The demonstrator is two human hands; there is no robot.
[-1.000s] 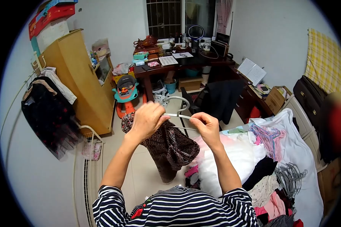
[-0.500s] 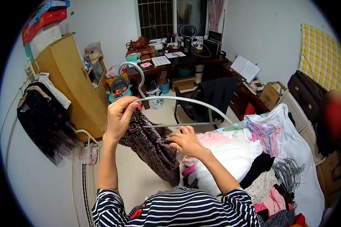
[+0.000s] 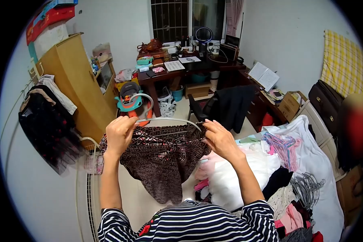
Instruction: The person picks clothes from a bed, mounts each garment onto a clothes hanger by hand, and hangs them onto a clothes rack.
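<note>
A grey hanger [image 3: 171, 119] is held up in front of me, its hook curving up to the left. My left hand [image 3: 120, 136] is closed round the hanger near the base of the hook. A dark brown patterned garment [image 3: 161, 161] hangs spread out below the hanger. My right hand [image 3: 221, 139] pinches the garment's upper right edge at the hanger's right end. The hanger's left part is hidden behind my left hand and the cloth.
On the bed at the right lie white bedding [image 3: 234, 177], pink hangers [image 3: 284, 147], grey hangers [image 3: 306, 187] and piled clothes. Dark clothes [image 3: 44, 125] hang on the left. A chair [image 3: 226, 107] and desk [image 3: 181, 70] stand ahead.
The garment, bunched before, is now spread wide along the hanger. My right hand has moved right and up to the garment's edge. The hanger has lowered, and my left hand still grips it.
</note>
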